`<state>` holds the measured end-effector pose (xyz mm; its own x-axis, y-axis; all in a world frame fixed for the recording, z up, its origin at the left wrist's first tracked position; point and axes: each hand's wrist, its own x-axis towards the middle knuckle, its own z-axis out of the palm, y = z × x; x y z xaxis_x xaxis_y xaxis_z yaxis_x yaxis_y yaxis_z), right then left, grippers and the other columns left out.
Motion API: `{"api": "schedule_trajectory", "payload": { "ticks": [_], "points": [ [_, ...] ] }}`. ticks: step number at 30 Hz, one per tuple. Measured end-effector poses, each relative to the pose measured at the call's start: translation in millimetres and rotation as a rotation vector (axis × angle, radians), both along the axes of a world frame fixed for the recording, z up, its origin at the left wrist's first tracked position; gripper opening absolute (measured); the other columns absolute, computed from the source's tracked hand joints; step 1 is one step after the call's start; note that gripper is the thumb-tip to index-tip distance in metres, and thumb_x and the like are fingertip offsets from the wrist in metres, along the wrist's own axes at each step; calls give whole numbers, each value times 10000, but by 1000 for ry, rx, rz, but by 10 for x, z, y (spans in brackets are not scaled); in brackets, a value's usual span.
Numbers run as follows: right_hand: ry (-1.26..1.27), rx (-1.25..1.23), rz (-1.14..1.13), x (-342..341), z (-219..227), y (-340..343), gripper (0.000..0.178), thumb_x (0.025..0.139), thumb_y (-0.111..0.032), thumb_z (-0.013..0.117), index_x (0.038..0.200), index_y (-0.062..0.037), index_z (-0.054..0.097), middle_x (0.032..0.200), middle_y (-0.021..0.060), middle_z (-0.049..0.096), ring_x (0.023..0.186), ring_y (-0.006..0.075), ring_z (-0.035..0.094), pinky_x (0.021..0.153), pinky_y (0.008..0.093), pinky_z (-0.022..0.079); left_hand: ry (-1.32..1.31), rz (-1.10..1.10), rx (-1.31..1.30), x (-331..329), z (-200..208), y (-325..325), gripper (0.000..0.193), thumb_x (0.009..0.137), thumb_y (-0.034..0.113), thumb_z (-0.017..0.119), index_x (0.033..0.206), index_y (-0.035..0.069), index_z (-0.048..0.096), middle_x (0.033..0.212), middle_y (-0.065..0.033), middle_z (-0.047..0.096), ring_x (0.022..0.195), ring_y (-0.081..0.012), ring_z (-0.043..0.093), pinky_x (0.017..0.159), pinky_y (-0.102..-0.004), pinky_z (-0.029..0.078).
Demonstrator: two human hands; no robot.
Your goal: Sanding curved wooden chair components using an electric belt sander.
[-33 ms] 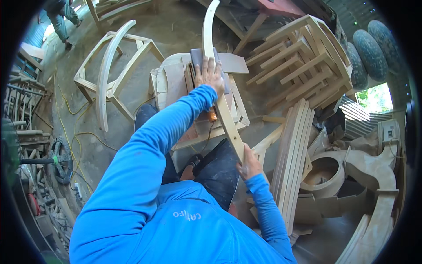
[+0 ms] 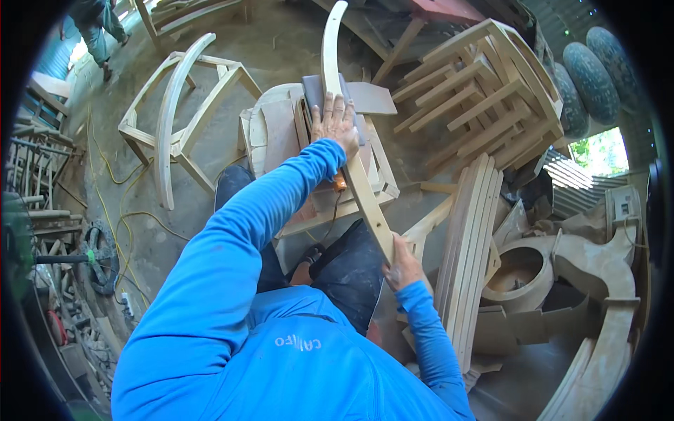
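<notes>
Above a wooden stand [image 2: 274,140], a curved slat [image 2: 366,196] crosses a dark pad [image 2: 313,90], the left hand [image 2: 337,128] lying flat on the wood, its grip slightly spread, while the right hand [image 2: 403,263] pinches the slat's near end.

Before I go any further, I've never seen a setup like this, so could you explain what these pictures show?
There's no machine arm here, just the two bare hands of the person wearing the camera. It is the left of two wide cameras worn on the head, looking down, so straight edges bend near the rim. The left hand lies on a long curved wooden piece, over a dark flat pad. The right hand grips the near end. Pale boards lie beneath, and an orange item shows beside the piece. Straight wooden slats sit to the right, a wooden frame to the left.
</notes>
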<state>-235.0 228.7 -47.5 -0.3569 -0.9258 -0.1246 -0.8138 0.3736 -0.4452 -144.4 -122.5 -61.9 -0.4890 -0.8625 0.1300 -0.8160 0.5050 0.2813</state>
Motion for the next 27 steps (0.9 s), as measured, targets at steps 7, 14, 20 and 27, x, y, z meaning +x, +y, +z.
{"api": "schedule_trajectory", "payload": {
  "ticks": [7,14,20,27],
  "points": [
    [44,-44,126,-151,-97,1484,797,634,-33,809,1357,-185,509,1007,138,662,909,391,661,748,475,522,-136,-27,1,196,150,-158,774,981,406,469,1634,71,220,1722,-107,146,1602,-272,52,1278,-539,51],
    [154,329,-8,-379,-187,3353,527,648,-96,828,1123,-146,607,944,128,668,920,391,649,792,497,517,-115,-54,-10,174,154,347,873,898,358,552,1614,-11,216,1707,-178,158,1598,-322,79,1273,-550,71],
    [79,516,-160,-430,-83,3579,391,696,-127,802,1049,-129,634,931,146,677,928,407,662,803,493,540,-32,-51,-26,132,32,716,907,843,337,602,1596,-27,251,1686,-205,194,1587,-362,105,1260,-586,108],
    [-100,278,-16,-467,203,1944,642,673,-164,855,1271,-157,622,1071,151,722,960,395,700,810,444,576,-15,-26,-83,30,39,-861,799,916,350,549,1598,23,290,1689,-148,229,1588,-305,135,1267,-564,135]
  ]
}}
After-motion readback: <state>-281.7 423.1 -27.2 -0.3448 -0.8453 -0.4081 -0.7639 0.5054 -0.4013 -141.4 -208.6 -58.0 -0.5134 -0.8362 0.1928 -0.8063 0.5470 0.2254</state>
